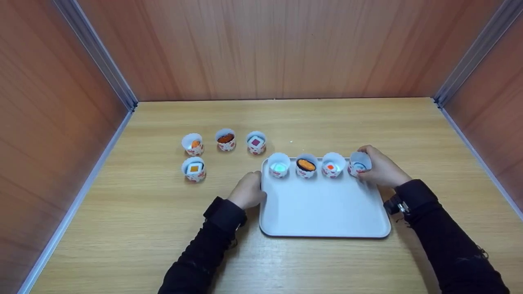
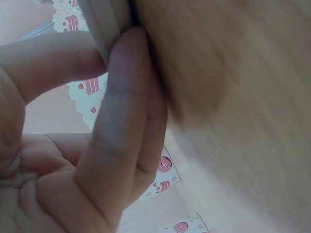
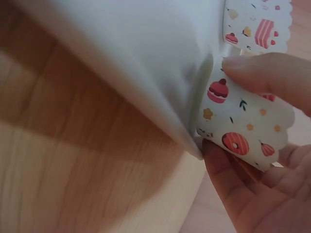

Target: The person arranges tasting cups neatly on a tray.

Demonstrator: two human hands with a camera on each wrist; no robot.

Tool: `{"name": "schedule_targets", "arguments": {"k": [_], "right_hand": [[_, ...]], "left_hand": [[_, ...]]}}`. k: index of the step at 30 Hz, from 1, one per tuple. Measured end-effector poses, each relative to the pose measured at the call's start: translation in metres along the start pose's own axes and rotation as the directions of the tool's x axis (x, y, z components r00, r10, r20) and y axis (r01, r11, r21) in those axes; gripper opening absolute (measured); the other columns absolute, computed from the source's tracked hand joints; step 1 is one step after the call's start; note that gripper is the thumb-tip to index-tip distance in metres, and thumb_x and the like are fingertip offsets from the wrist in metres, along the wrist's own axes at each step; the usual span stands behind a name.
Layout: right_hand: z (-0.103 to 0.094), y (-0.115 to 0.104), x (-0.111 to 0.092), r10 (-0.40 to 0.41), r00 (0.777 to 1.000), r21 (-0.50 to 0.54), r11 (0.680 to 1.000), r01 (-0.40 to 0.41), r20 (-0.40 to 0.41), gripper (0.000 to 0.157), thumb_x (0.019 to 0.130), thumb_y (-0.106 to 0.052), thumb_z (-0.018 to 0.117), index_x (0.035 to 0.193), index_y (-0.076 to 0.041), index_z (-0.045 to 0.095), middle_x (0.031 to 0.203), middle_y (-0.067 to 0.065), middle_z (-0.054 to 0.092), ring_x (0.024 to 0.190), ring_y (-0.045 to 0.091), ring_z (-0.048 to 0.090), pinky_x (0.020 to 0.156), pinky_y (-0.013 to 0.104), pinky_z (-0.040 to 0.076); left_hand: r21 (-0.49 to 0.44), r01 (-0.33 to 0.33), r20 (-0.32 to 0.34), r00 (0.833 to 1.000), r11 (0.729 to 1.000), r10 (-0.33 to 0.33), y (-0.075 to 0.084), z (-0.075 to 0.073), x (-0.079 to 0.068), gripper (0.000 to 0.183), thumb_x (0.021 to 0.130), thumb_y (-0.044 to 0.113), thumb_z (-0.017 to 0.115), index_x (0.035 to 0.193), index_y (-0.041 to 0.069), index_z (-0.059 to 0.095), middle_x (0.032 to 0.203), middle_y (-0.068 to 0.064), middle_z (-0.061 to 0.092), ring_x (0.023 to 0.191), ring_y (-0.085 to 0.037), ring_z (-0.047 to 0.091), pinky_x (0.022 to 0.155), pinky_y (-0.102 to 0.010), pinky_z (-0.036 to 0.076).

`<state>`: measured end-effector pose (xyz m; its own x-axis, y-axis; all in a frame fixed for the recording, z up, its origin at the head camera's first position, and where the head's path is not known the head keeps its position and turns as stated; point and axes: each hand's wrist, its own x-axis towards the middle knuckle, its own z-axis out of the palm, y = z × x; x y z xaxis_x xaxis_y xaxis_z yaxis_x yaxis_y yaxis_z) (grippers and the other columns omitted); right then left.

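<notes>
My right hand point(image 1: 384, 166) grips a white paper cup point(image 3: 243, 114) printed with cupcakes and doughnuts, thumb on one side and fingers on the other. It stands at the far right corner of a white tray point(image 1: 322, 208), with something pale blue inside. At the tray's left edge, my left hand point(image 1: 248, 191) pinches the rim between thumb and fingers. Along the far edge of the tray, left of the held cup, are a cup with pale green point(image 1: 279, 166), one with an orange-topped dark piece point(image 1: 306, 166) and one with a red-centred white piece point(image 1: 332, 166).
Left of the tray, several more cups stand on the wooden table point(image 1: 143, 228). They include one with a purple square point(image 1: 256, 143), one with reddish brown contents point(image 1: 225, 140) and one with an orange-yellow square point(image 1: 194, 169). Wood-grain panels point(image 1: 282, 49) enclose the back and sides.
</notes>
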<state>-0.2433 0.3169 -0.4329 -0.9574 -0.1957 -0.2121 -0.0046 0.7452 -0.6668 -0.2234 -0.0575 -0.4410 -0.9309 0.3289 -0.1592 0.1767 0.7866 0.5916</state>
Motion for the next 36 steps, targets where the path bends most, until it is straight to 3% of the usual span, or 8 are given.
{"name": "schedule_targets", "arguments": {"k": [6, 14, 23, 29, 36], "right_hand": [[0.002, -0.003, 0.002, 0.005, 1.000, -0.024, 1.000, -0.005, 0.015, 0.075, 0.086, -0.005, 0.069, 0.146, 0.002, 0.024, 0.145, 0.030, 0.037, 0.134, 0.047, 0.039, 0.102, 0.061, 0.041], [0.002, -0.001, 0.000, -0.040, 0.999, -0.081, 0.996, 0.039, -0.011, 0.080, 0.086, -0.008, 0.069, 0.150, 0.003, 0.023, 0.148, 0.032, 0.033, 0.133, 0.048, 0.038, 0.102, 0.061, 0.041], [-0.004, -0.003, -0.025, 0.024, 0.994, -0.040, 0.999, -0.029, -0.109, 0.077, 0.090, -0.019, 0.068, 0.150, 0.004, 0.025, 0.132, 0.030, 0.046, 0.113, 0.041, 0.054, 0.084, 0.043, 0.052], [-0.002, 0.002, -0.045, 0.078, 0.996, -0.035, 0.996, -0.079, -0.036, 0.079, 0.091, -0.026, 0.067, 0.148, 0.009, 0.025, 0.127, 0.032, 0.052, 0.112, 0.043, 0.056, 0.083, 0.043, 0.053], [0.007, 0.016, -0.055, 0.105, 0.994, 0.001, 0.995, -0.105, 0.031, 0.074, 0.089, -0.019, 0.067, 0.143, 0.014, 0.030, 0.103, 0.019, 0.058, 0.080, 0.021, 0.059, 0.064, 0.030, 0.051]], "left_hand": [[-0.001, 0.026, 0.003, 1.000, 1.000, -0.026, -0.001, 0.000, 0.000, 0.034, 0.078, -0.004, 0.062, 0.112, -0.006, 0.060, 0.101, -0.017, 0.064, 0.089, -0.024, 0.053, 0.088, -0.043, 0.050], [-0.004, 0.002, -0.006, 1.000, 1.000, -0.002, -0.002, 0.000, -0.001, 0.033, 0.076, -0.005, 0.062, 0.109, -0.006, 0.060, 0.098, -0.016, 0.064, 0.086, -0.022, 0.051, 0.084, -0.041, 0.049], [-0.011, 0.017, 0.009, 1.000, 1.000, -0.017, -0.002, 0.000, -0.001, 0.036, 0.078, -0.005, 0.061, 0.114, -0.007, 0.059, 0.103, -0.018, 0.065, 0.086, -0.022, 0.052, 0.086, -0.042, 0.050], [-0.016, 0.029, 0.011, 1.000, 0.999, -0.028, -0.001, -0.001, -0.001, 0.037, 0.079, -0.005, 0.061, 0.116, -0.007, 0.059, 0.104, -0.018, 0.065, 0.086, -0.022, 0.052, 0.085, -0.041, 0.050], [-0.038, 0.044, 0.031, 0.999, 0.998, -0.043, 0.000, -0.001, 0.000, 0.040, 0.081, -0.003, 0.062, 0.120, -0.007, 0.057, 0.106, -0.018, 0.065, 0.087, -0.022, 0.054, 0.087, -0.041, 0.051]]}}
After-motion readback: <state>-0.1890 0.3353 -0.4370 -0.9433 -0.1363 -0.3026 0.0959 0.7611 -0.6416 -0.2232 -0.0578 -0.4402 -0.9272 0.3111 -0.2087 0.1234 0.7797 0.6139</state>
